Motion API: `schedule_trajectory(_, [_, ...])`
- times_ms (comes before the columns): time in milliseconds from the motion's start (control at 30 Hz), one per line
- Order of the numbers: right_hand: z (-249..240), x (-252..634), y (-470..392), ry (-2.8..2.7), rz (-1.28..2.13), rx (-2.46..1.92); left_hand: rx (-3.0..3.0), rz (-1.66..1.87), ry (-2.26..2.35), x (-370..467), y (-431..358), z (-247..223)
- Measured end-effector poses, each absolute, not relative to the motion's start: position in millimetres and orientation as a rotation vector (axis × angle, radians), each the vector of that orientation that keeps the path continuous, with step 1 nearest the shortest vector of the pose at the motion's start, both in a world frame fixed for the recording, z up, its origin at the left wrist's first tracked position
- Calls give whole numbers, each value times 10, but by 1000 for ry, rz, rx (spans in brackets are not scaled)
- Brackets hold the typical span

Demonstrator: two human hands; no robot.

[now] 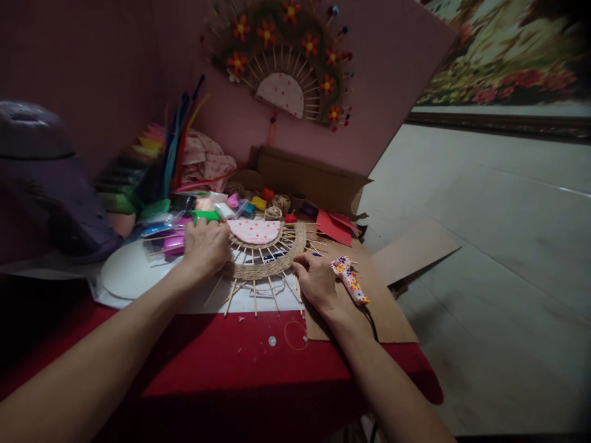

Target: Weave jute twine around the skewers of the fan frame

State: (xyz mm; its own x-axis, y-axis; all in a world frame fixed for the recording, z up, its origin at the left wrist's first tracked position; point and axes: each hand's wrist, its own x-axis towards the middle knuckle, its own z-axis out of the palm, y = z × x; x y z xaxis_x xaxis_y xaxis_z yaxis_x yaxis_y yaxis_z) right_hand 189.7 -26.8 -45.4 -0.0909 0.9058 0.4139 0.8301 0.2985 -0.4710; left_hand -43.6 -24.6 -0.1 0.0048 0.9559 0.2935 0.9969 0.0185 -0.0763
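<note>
A half-round fan-shaped frame of thin wooden sticks (255, 298) lies over the white sheet, its sticks fanning outward. At its centre is a half-circle of pink dotted cloth (255, 231). A band of jute twine (258, 271) is woven through the sticks in an arc. My left hand (207, 247) is closed around the left end of the frame, hiding that part. At the band's right outer edge, my right hand (316, 280) pinches the twine; the fingertips partly cover the spot. A flower-patterned glue gun (351, 280) lies just right of my right hand.
Brown cardboard (385, 314) lies under the glue gun on the red tablecloth (207, 357). Behind are colourful clay packs (205, 215), twine balls (281, 203), red paper (335, 227) and a cardboard box (309, 178). A purple container (50, 178) stands left; a finished-looking flowered fan (279, 92) hangs on the wall.
</note>
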Motion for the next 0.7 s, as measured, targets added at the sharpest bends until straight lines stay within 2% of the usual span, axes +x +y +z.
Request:
schedule_trajectory(433, [-378, 1922, -313, -1907, 59, -1650, -2035, -253, -1980, -336, -283, 77])
schedule_trajectory(700, [-446, 1827, -288, -1797, 250, -1443, -2122, -131, -1838, -532, 66, 395])
